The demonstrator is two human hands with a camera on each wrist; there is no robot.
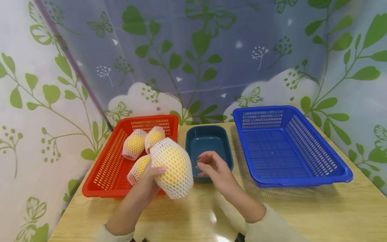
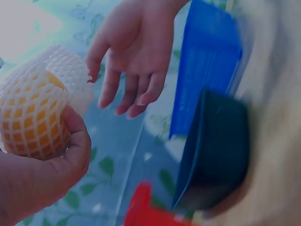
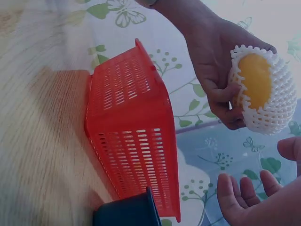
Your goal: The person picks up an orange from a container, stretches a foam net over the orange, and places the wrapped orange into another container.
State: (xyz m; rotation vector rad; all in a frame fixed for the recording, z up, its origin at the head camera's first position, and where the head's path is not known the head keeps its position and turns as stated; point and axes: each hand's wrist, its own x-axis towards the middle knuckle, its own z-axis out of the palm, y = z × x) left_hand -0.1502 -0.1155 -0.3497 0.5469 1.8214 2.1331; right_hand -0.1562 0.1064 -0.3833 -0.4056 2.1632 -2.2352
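My left hand (image 1: 148,179) grips a yellow fruit in a white foam net (image 1: 172,168), raised in front of the red basket (image 1: 102,193). One end of the net gapes in the right wrist view, baring the smooth yellow skin of the fruit (image 3: 254,81). My right hand (image 1: 218,171) holds nothing; its fingers are loosely bent, a little to the right of the fruit and over the near part of the dark teal tray (image 1: 208,130). Inside the red basket lie three more netted fruits (image 1: 134,144), one partly hidden behind my left hand and the held fruit.
A blue basket (image 1: 272,151) with slotted walls stands on the right of the wooden table (image 1: 208,215), nothing lying in it. The teal tray sits between the two baskets. Behind everything hangs a leaf-patterned cloth (image 1: 187,67), which also covers both sides.
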